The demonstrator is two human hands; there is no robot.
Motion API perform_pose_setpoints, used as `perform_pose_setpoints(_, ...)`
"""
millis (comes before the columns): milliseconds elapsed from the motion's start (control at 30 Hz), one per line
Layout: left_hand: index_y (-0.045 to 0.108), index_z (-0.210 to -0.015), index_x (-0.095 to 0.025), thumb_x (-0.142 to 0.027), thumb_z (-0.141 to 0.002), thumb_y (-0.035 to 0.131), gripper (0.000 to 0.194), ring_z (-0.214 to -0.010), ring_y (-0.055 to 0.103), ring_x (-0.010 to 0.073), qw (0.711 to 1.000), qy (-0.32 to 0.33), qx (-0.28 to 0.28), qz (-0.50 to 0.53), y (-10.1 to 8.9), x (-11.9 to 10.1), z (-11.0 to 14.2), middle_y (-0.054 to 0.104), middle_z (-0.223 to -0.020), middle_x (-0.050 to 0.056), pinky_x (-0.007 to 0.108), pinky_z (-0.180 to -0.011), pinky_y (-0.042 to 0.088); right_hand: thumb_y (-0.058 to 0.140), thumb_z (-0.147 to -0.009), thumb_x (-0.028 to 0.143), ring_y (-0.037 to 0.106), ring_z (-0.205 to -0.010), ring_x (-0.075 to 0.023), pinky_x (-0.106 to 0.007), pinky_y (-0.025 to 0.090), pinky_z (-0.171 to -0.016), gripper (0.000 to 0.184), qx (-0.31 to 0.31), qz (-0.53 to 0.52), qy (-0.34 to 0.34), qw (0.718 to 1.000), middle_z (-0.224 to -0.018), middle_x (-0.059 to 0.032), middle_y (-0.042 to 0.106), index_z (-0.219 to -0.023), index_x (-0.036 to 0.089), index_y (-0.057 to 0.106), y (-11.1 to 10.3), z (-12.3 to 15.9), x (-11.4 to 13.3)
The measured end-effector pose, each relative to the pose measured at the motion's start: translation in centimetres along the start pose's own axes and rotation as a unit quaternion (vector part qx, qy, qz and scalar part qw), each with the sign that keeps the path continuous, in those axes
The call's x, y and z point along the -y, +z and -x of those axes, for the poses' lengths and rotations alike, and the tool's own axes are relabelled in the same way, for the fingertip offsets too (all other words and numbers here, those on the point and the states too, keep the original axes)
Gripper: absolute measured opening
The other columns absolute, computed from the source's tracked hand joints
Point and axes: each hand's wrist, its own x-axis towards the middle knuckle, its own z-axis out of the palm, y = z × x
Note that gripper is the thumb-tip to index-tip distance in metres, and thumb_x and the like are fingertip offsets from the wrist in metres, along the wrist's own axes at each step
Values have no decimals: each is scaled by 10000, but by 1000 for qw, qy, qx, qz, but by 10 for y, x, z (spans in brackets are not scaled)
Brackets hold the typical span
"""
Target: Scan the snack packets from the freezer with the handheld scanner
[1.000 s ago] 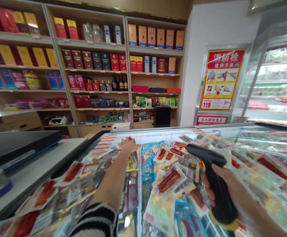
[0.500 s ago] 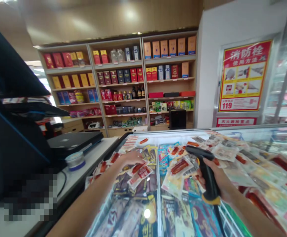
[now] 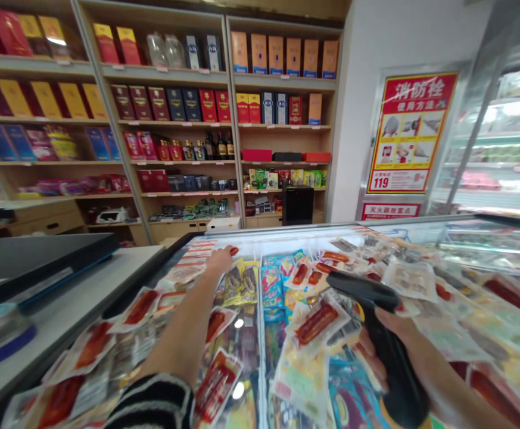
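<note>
My right hand [image 3: 398, 342] is wrapped around the handle of a black barcode scanner [image 3: 387, 333], whose head points left over the packets. My left hand [image 3: 221, 260] reaches to the far end of the chest freezer, its fingers closed on a small red sausage packet [image 3: 233, 251] that shows just past them; the fingertips are partly hidden. Below my left forearm lie loose vacuum-packed sausages, among them a red packet [image 3: 218, 381]. Left of the scanner, another sausage packet [image 3: 317, 322] lies on a pale pack [image 3: 302, 375].
Sausage packs [image 3: 141, 307] spread along the freezer's left side, with many more packs [image 3: 465, 310] on the right. A counter [image 3: 81, 322] with a tape roll [image 3: 0, 333] stands at left. Shelves of boxed goods [image 3: 170, 107] line the back, beside a red poster [image 3: 411, 131].
My left hand has moved forward from the packets in the middle to the small sausage packet at the far end. My right hand still holds the scanner. The view has shifted right and closer.
</note>
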Motion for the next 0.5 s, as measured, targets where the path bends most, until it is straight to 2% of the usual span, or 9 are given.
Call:
perform_pose_setpoints(67,464,-1069,-173,-319,-768,423,337,-943,484,198,1000,18,5,-5,0,-2,12,517,-1046,92,377,-791,351,411,-683,541,415,-340,-86,-209,356,-353,392,-13,3,15,1000,-402,7,474,-578,171,488,4,0,-1)
perform_pose_setpoints(167,537,-966,-225,-216,-708,487,263,-899,518,196,998,53,18,-7,-5,-8,46,579,-955,68,284,-745,362,426,-687,516,421,-338,-87,-205,353,-345,375,-8,11,18,1000,-395,7,477,-579,163,493,11,3,-1)
perform_pose_setpoints(267,547,-922,-224,-161,-685,474,256,-855,530,200,997,75,10,-5,-23,-13,94,604,-882,56,277,-726,360,423,-692,504,417,-330,-83,-204,351,-335,376,23,4,1,1000,-393,10,474,-566,156,487,20,10,-1)
perform_pose_setpoints(367,505,-970,-192,-143,-706,425,280,-930,478,214,995,88,-35,4,-39,-20,149,573,-948,78,306,-783,325,440,-689,488,421,-327,-80,-204,354,-327,352,50,-15,-10,999,-415,14,491,-578,156,480,31,18,-3)
perform_pose_setpoints(433,489,-971,-186,-149,-701,436,277,-969,443,217,994,96,-56,13,-38,-29,186,549,-987,80,311,-809,303,443,-690,485,423,-327,-78,-203,356,-327,346,73,-26,-18,997,-422,16,498,-585,157,477,35,21,-4)
perform_pose_setpoints(500,484,-962,-196,-146,-688,457,280,-975,431,212,993,101,-62,21,-28,-38,218,536,-1000,74,309,-815,296,438,-695,486,429,-332,-78,-200,359,-333,350,100,-33,-27,994,-420,16,497,-582,156,476,36,23,-5)
